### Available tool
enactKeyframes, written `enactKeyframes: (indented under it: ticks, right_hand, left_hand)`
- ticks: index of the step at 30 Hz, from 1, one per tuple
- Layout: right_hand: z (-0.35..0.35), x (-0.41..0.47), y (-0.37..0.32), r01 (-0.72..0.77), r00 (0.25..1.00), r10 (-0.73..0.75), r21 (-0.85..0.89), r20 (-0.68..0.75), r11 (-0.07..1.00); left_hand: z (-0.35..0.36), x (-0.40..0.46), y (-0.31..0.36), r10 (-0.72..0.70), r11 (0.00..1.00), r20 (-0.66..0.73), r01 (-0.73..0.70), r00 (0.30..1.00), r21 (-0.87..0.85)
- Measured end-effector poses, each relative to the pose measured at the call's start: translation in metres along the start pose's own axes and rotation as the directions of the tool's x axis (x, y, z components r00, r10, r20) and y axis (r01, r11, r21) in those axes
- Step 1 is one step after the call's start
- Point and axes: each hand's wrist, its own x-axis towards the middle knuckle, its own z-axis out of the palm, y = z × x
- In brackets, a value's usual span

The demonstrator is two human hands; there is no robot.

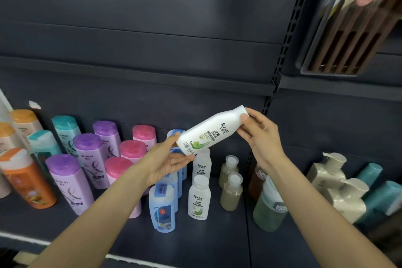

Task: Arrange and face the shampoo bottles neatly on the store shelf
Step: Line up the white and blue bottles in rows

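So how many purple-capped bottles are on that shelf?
3, in one column running front to back: front purple bottle, middle one, back one. Others may be hidden behind them.

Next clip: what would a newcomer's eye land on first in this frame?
The white bottle held tilted in mid-air above the shelf, the right hand at its cap end and the left hand at its base. Below it stand two matching white bottles in a column. To the left, rows of purple bottles and pink bottles add the strongest colour.
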Motion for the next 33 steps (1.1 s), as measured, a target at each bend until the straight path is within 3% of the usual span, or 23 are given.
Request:
enactKeyframes:
  ticks: [4, 9, 11, 15, 18, 20, 26, 30, 33]
  right_hand:
    - [-0.004, 0.000, 0.002, -0.126, 0.992, 0.127, -0.025, 0.017, 0.992]
    - [-0.010, -0.004, 0.006, -0.202, 0.979, 0.201, 0.072, 0.018, 0.977]
    - [-0.013, -0.004, 0.007, -0.223, 0.975, 0.219, 0.112, 0.049, 0.968]
    - [-0.015, -0.002, 0.009, -0.237, 0.969, 0.214, 0.227, 0.119, 0.945]
    - [-0.015, -0.002, 0.012, -0.223, 0.969, 0.189, 0.233, 0.161, 0.947]
    - [-0.014, -0.003, 0.014, -0.219, 0.969, 0.183, 0.230, 0.168, 0.948]
    - [-0.008, -0.006, 0.017, -0.218, 0.968, 0.177, 0.250, 0.176, 0.943]
    - [-0.007, -0.005, 0.017, -0.191, 0.978, 0.168, 0.205, 0.124, 0.960]
    - [-0.004, -0.005, 0.016, -0.150, 0.986, 0.139, 0.130, 0.089, 0.980]
  left_hand:
    - [0.002, -0.007, -0.001, 0.193, 0.980, -0.041, -0.190, 0.980, 0.050]
    - [-0.001, -0.020, -0.001, 0.464, 0.868, -0.045, -0.444, 0.885, 0.224]
    - [-0.005, -0.024, -0.004, 0.578, 0.747, 0.036, -0.546, 0.816, 0.379]
    - [-0.012, -0.028, -0.012, 0.718, 0.302, 0.297, -0.667, 0.629, 0.682]
    - [-0.017, -0.024, -0.014, 0.747, 0.142, 0.364, -0.668, 0.556, 0.731]
    - [-0.020, -0.021, -0.014, 0.766, 0.143, 0.347, -0.669, 0.542, 0.729]
    - [-0.020, -0.022, -0.006, 0.771, 0.276, 0.285, -0.702, 0.570, 0.656]
    - [-0.020, -0.025, -0.001, 0.685, 0.548, 0.162, -0.649, 0.710, 0.527]
    - [-0.023, -0.023, -0.001, 0.624, 0.665, 0.086, -0.586, 0.777, 0.463]
